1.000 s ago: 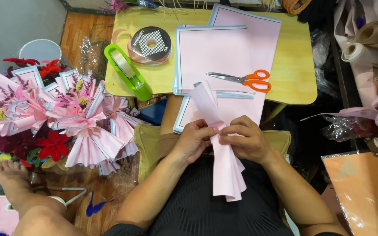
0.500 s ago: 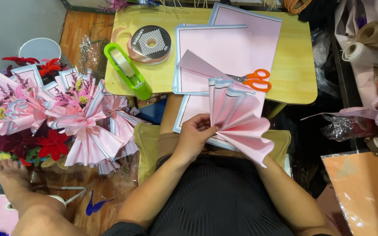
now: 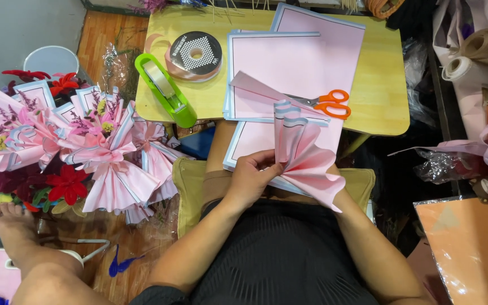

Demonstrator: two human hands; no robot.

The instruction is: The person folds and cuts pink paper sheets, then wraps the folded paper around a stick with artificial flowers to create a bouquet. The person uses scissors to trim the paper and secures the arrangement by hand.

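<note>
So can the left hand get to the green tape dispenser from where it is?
Probably yes: the left hand pinches the pleated pink paper, but the green tape dispenser lies uncovered at the table edge, nothing between; it must release the paper first.

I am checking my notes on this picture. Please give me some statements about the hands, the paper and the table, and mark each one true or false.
1. The left hand pinches the pleated pink paper at its narrow end. True.
2. The orange scissors are held in the right hand. False: they lie on the pink sheets on the table; the right hand is hidden behind the paper.
3. A green tape dispenser lies on the yellow table, beside a ribbon roll. True.
4. The finished bouquets stand on the table. False: they lie on the floor, to the person's left.
5. The paper is spread like a fan. True.
</note>
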